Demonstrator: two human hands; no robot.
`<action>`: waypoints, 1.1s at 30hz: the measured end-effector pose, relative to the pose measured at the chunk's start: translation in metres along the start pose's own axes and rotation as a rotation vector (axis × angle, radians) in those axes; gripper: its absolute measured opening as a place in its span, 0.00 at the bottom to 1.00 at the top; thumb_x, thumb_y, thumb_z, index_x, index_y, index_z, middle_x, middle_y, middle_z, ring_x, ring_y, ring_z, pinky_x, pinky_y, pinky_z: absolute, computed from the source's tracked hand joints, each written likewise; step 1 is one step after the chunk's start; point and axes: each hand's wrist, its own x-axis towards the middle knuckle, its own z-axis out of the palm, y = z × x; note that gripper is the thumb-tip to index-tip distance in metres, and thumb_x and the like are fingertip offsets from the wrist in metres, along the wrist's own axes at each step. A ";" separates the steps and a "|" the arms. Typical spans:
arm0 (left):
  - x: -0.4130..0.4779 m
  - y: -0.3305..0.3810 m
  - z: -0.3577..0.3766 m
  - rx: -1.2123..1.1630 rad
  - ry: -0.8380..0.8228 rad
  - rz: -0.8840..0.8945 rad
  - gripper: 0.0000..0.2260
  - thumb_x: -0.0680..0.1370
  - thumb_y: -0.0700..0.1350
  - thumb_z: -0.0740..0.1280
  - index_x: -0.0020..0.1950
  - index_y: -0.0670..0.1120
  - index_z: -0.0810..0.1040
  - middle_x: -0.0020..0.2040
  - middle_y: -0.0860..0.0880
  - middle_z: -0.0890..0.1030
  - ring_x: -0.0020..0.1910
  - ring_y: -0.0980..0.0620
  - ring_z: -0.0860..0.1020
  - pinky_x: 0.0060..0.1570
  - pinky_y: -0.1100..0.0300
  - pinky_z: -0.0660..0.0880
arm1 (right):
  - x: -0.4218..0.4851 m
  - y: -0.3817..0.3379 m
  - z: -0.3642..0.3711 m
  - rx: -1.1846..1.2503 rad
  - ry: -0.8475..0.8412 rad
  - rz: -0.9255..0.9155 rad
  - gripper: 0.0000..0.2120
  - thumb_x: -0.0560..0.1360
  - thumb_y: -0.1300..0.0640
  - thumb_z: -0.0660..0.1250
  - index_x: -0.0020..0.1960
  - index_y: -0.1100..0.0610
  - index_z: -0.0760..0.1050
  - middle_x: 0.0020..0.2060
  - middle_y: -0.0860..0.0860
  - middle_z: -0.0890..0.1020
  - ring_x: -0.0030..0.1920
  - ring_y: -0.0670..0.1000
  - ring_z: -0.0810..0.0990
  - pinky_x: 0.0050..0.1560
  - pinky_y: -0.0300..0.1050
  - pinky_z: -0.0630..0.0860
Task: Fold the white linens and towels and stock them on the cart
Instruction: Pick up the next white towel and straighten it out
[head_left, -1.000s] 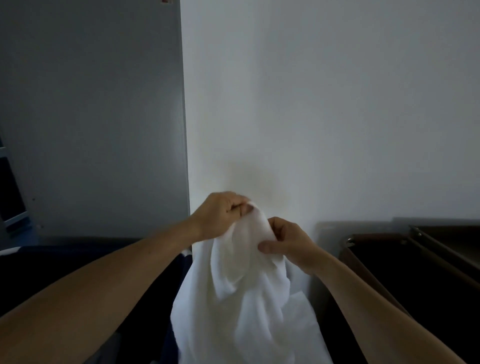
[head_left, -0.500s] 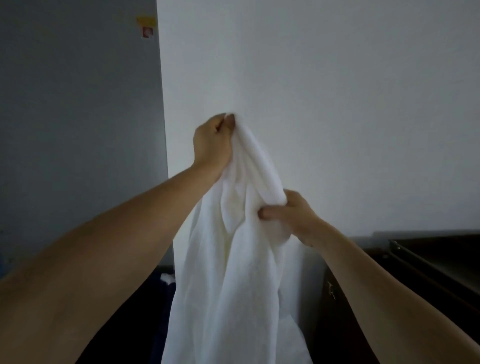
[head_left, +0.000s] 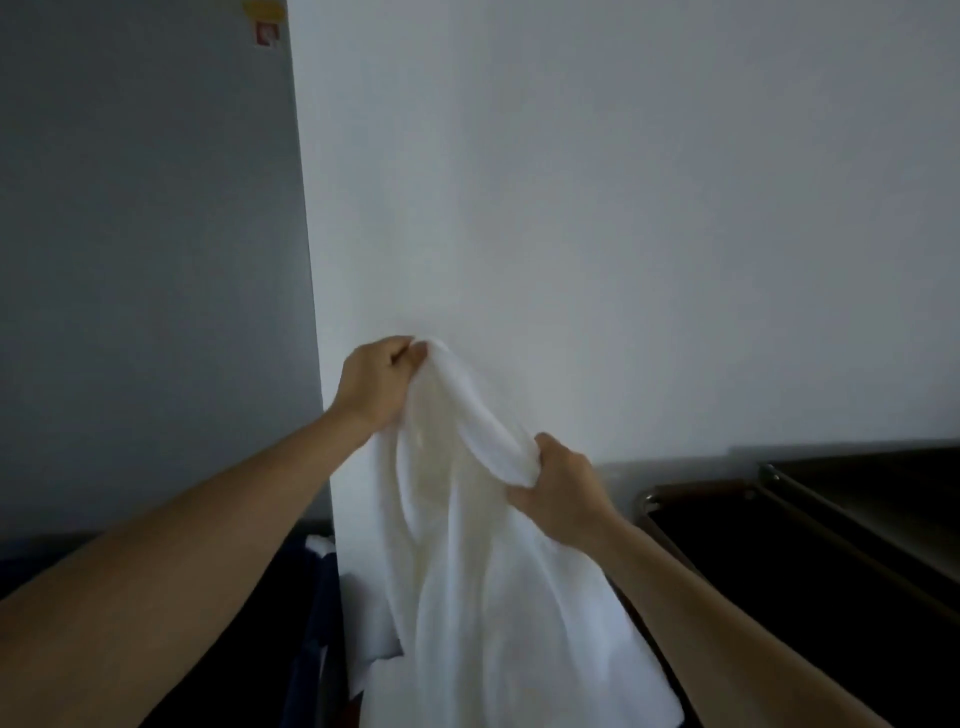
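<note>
Hanging bunched below both hands, the white towel (head_left: 467, 561) trails onto more white linen (head_left: 374, 686) at the bottom of the view, so its tail could snag there or drag a piece along when lifted. The right hand (head_left: 558, 486) clutches a thick wad of the edge and the left hand (head_left: 382, 382) pinches the upper end. Neither grip looks to be on a corner, so a fold may come out crooked. Count: two hands, one held towel, linen beneath uncountable, two dark bins (head_left: 779, 561) at right, one sticker (head_left: 267, 34) on the far grey panel.
</note>
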 end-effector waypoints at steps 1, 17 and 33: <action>-0.007 -0.010 0.003 -0.002 -0.012 -0.008 0.15 0.82 0.50 0.62 0.47 0.41 0.82 0.42 0.44 0.83 0.45 0.44 0.80 0.44 0.53 0.73 | -0.003 0.007 0.007 0.011 -0.058 0.008 0.20 0.68 0.43 0.74 0.45 0.49 0.64 0.41 0.47 0.77 0.42 0.55 0.77 0.40 0.46 0.71; -0.039 -0.035 -0.011 0.089 -0.062 0.014 0.15 0.84 0.47 0.60 0.50 0.40 0.82 0.44 0.44 0.83 0.45 0.45 0.80 0.49 0.49 0.76 | 0.001 0.012 0.063 -0.058 -0.407 0.072 0.30 0.64 0.27 0.69 0.55 0.48 0.73 0.45 0.45 0.82 0.43 0.49 0.83 0.46 0.47 0.81; -0.070 -0.016 0.007 0.124 -0.283 0.122 0.12 0.83 0.45 0.60 0.48 0.43 0.81 0.42 0.49 0.81 0.43 0.53 0.77 0.44 0.62 0.72 | 0.000 -0.023 0.066 0.389 0.060 0.118 0.04 0.73 0.52 0.69 0.39 0.49 0.78 0.33 0.45 0.82 0.35 0.46 0.80 0.38 0.41 0.80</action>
